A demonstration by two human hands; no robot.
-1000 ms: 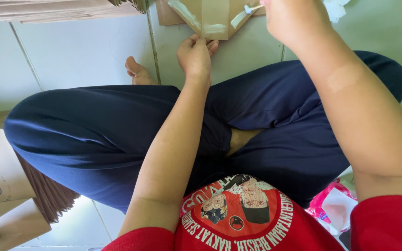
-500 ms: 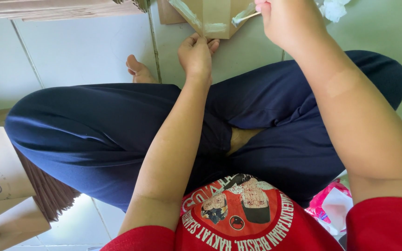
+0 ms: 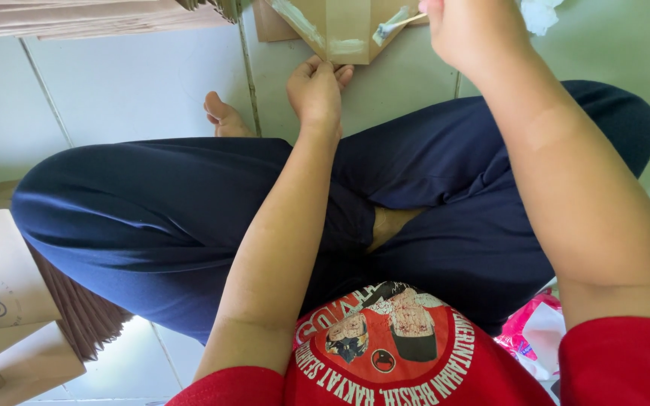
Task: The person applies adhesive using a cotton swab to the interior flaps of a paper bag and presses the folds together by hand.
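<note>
I sit cross-legged on a tiled floor in dark blue trousers. My left hand (image 3: 316, 90) pins down the near corner of a brown paper bag (image 3: 340, 26) lying flat at the top edge of the view. White glue streaks show on the bag's flaps. My right hand (image 3: 464, 30) holds a small glue brush (image 3: 394, 24) whose white-coated tip rests on the bag's right flap. The upper part of the bag is cut off by the frame.
A stack of flat brown paper sheets (image 3: 77, 15) lies at the top left. More brown paper bags (image 3: 9, 301) stand at the lower left beside my knee. A pink plastic packet (image 3: 532, 334) sits by my right hip, and white crumpled tissue (image 3: 539, 11) lies at the top right.
The brush tip has moved from the bag's right edge inward and down onto the flap. The view has shifted slightly downward; my left hand stays on the bag's corner.
</note>
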